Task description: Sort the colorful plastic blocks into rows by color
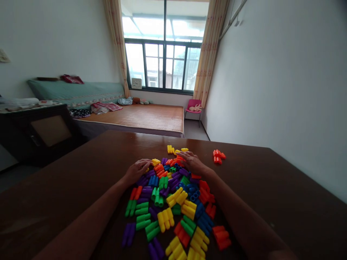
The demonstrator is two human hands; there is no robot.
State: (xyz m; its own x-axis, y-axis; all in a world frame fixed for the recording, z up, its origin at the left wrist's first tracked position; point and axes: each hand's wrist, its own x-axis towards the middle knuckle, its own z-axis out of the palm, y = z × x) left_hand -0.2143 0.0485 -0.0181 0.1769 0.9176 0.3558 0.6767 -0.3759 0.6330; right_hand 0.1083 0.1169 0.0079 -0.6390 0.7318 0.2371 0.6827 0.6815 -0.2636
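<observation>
A heap of plastic blocks in yellow, green, purple, blue and orange lies on the dark brown table (89, 159). At its far left edge rests my left hand (137, 171), touching a yellow block (155, 162); its fingers look close together. My right hand (192, 162) reaches over the far right side of the heap with fingers spread, above orange blocks. Whether anything is under its palm is hidden. Beyond the hands sit a few yellow blocks (170, 149). Some orange blocks (217, 156) lie apart at the right. Near the front is a yellow block (165, 219).
Behind the table stands a bed (151, 117) with folded cloths. A dark cabinet (16, 131) is at the left. A pink chair (193, 105) holding a doll stands below the window, and a white wall (276, 79) runs along the right.
</observation>
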